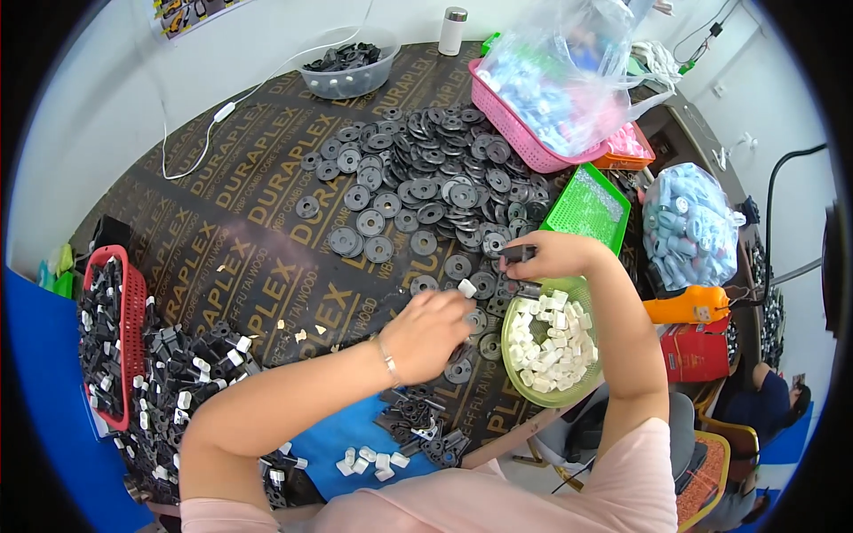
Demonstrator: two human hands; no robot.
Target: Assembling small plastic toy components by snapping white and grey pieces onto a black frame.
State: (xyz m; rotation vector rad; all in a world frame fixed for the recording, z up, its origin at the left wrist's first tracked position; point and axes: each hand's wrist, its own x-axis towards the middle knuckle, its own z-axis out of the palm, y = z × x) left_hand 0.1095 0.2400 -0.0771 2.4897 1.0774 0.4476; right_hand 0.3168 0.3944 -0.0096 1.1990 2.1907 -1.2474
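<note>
My left hand [431, 333] is over the table among scattered black discs [423, 242], its fingers curled downward. A small white block [466, 288] shows right at its fingertips; whether they grip it is hidden. My right hand [555, 256] pinches a black plastic part [519, 254] between thumb and fingers. Just below that hand, another dark part [526, 289] shows at the rim of a yellow-green basket [515, 377]. White blocks [555, 342] fill this basket, which sits at the table's near edge, under my right forearm.
Black discs are heaped mid-table [444, 147]. Left, a red basket [133, 338] and a pile of black parts with white blocks [191, 364]. Behind: a clear tub [351, 82], white bottle [452, 32], pink basket [524, 142], green tray [577, 226]. An orange tool [689, 306] hangs right.
</note>
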